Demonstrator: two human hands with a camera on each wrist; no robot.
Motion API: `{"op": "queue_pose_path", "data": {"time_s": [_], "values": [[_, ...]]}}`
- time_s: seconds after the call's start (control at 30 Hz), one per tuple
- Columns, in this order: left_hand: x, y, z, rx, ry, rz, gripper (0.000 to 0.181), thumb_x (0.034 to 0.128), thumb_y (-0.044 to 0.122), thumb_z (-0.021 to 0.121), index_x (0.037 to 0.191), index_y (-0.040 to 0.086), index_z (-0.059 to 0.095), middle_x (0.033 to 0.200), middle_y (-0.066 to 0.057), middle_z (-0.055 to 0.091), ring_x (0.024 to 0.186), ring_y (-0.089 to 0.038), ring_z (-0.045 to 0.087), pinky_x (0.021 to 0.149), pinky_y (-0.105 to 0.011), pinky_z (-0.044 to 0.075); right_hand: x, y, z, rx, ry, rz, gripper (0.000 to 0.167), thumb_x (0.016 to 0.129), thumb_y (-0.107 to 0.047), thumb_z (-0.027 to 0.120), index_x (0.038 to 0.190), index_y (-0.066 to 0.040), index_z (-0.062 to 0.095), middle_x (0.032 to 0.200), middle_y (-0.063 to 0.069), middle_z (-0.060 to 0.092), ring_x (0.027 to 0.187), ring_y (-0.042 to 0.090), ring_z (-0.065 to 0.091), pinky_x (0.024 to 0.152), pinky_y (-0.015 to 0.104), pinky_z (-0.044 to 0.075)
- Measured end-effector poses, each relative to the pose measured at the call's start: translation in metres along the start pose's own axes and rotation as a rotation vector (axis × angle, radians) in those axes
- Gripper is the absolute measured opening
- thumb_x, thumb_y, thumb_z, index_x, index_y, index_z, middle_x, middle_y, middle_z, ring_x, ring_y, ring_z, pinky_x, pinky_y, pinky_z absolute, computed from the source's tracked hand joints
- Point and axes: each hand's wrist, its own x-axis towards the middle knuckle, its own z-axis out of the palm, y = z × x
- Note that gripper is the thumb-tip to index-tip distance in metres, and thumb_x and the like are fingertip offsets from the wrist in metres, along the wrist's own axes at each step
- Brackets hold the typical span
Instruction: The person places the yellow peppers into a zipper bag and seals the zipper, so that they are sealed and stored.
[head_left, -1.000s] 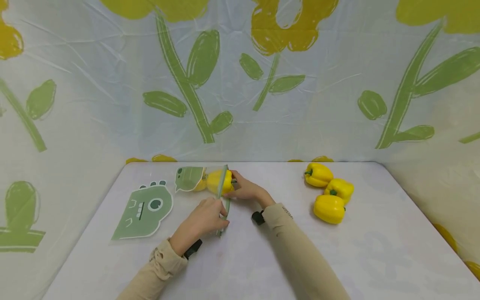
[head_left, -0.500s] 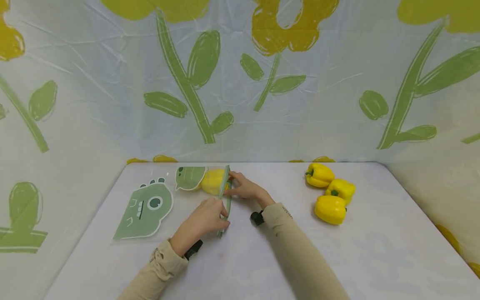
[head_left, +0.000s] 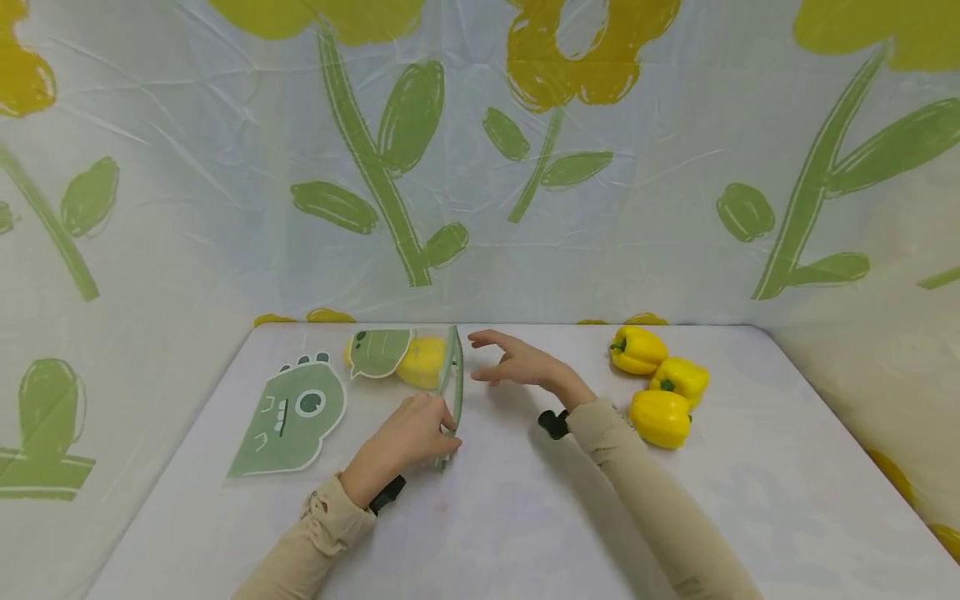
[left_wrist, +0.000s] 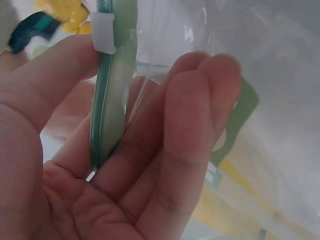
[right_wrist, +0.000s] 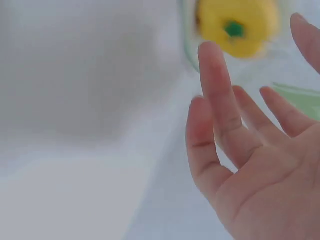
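Note:
A clear zip bag with a green cartoon print (head_left: 382,352) lies left of centre, its green-edged mouth (head_left: 458,375) facing right and parted. Inside it a yellow bell pepper (head_left: 422,363) shows through the plastic, and more yellow peeks out behind the print. My left hand (head_left: 411,429) pinches the near end of the mouth; in the left wrist view a white slider (left_wrist: 103,33) sits on the green zip strip (left_wrist: 107,100) by the thumb. Just right of the mouth, my right hand (head_left: 521,362) hovers with fingers spread, holding nothing. The right wrist view shows a pepper (right_wrist: 245,25) beyond the fingertips.
Three yellow bell peppers (head_left: 660,418) sit grouped on the right of the white table (head_left: 525,517). A larger green one-eyed monster print (head_left: 296,425) lies at the left; whether it belongs to the same bag I cannot tell. A flower-patterned curtain (head_left: 480,275) stands behind.
The bell pepper in my right hand has gone leftward through the bag's mouth. My right hand has let go and drawn back to the right; the left hand keeps its place.

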Motion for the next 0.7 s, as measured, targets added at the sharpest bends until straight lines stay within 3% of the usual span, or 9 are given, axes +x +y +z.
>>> {"op": "queue_pose_path", "data": {"time_s": [0.13, 0.23, 0.37, 0.47, 0.57, 0.7], "values": [[0.0, 0.002, -0.001, -0.007, -0.002, -0.002, 0.019, 0.0786, 0.016, 0.081, 0.09, 0.002, 0.08, 0.097, -0.011, 0.074, 0.083, -0.018, 0.064, 0.077, -0.037, 0.054, -0.044, -0.015, -0.037, -0.127, 0.06, -0.06, 0.063, 0.095, -0.029, 0.068, 0.15, -0.019, 0.039, 0.151, 0.008, 0.041, 0.098, 0.028, 0.064, 0.089, 0.044, 0.048], [-0.001, 0.003, -0.002, -0.009, 0.003, 0.009, 0.018, 0.0791, 0.016, 0.081, 0.09, 0.002, 0.08, 0.099, -0.013, 0.074, 0.083, -0.018, 0.063, 0.078, -0.038, 0.054, -0.085, -0.024, -0.065, -0.217, 0.17, -0.079, 0.059, 0.095, -0.031, 0.068, 0.147, -0.021, 0.043, 0.148, 0.005, 0.045, 0.102, 0.024, 0.062, 0.086, 0.044, 0.049], [-0.001, 0.002, -0.002, -0.007, 0.002, 0.005, 0.019, 0.0793, 0.016, 0.081, 0.091, 0.001, 0.079, 0.1, -0.013, 0.073, 0.084, -0.018, 0.062, 0.078, -0.038, 0.054, -0.136, -0.021, -0.096, -0.298, 0.318, -0.107, 0.052, 0.097, -0.025, 0.065, 0.144, -0.015, 0.046, 0.144, 0.007, 0.048, 0.111, 0.029, 0.059, 0.091, 0.047, 0.045], [-0.001, 0.002, -0.001, -0.01, 0.004, 0.0, 0.019, 0.0791, 0.016, 0.081, 0.091, 0.001, 0.079, 0.101, -0.014, 0.073, 0.083, -0.018, 0.062, 0.078, -0.037, 0.054, -0.169, -0.008, -0.109, -0.351, 0.396, -0.109, 0.048, 0.098, -0.021, 0.063, 0.142, -0.011, 0.047, 0.142, 0.011, 0.05, 0.115, 0.033, 0.057, 0.094, 0.041, 0.043], [-0.001, 0.001, 0.0, -0.013, 0.006, 0.0, 0.02, 0.0788, 0.016, 0.081, 0.091, 0.001, 0.079, 0.101, -0.014, 0.073, 0.081, -0.017, 0.061, 0.076, -0.037, 0.053, -0.195, 0.017, -0.113, -0.397, 0.44, -0.094, 0.046, 0.097, -0.018, 0.065, 0.139, -0.006, 0.049, 0.137, 0.015, 0.053, 0.113, 0.037, 0.057, 0.094, 0.025, 0.043], [-0.001, 0.0, 0.0, -0.013, 0.01, 0.022, 0.018, 0.0783, 0.016, 0.081, 0.089, 0.002, 0.08, 0.098, -0.013, 0.074, 0.078, -0.016, 0.06, 0.074, -0.036, 0.053, -0.215, 0.054, -0.103, -0.412, 0.438, -0.032, 0.049, 0.094, -0.017, 0.069, 0.136, -0.001, 0.051, 0.133, 0.02, 0.055, 0.112, 0.041, 0.058, 0.093, 0.028, 0.048]]}}
